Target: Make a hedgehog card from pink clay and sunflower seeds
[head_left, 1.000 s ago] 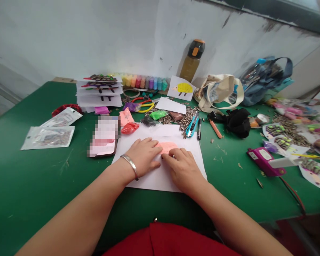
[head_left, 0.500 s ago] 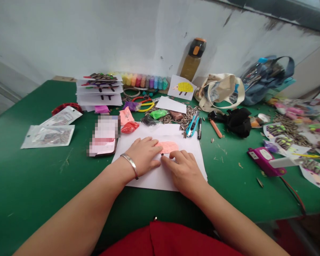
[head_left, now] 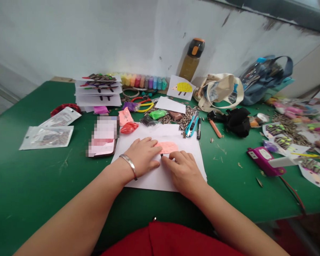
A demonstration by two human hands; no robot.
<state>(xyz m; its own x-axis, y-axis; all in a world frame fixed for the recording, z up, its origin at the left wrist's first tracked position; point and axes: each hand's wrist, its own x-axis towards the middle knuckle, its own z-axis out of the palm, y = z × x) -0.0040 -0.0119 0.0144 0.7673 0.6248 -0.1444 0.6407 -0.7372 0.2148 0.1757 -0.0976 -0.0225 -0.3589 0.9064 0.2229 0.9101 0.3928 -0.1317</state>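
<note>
Head view: left hand (head_left: 142,156) palm-down, right hand (head_left: 185,171) half-curled.

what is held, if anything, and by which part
Nothing is plainly gripped: the left hand rests on white paper; the right hand has its fingers at the near end of a small black piece.

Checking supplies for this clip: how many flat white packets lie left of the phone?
2. The front packet lies flat on the table; the back packet lies just behind it, at an angle. Another hidden underneath can't be ruled out.
</note>
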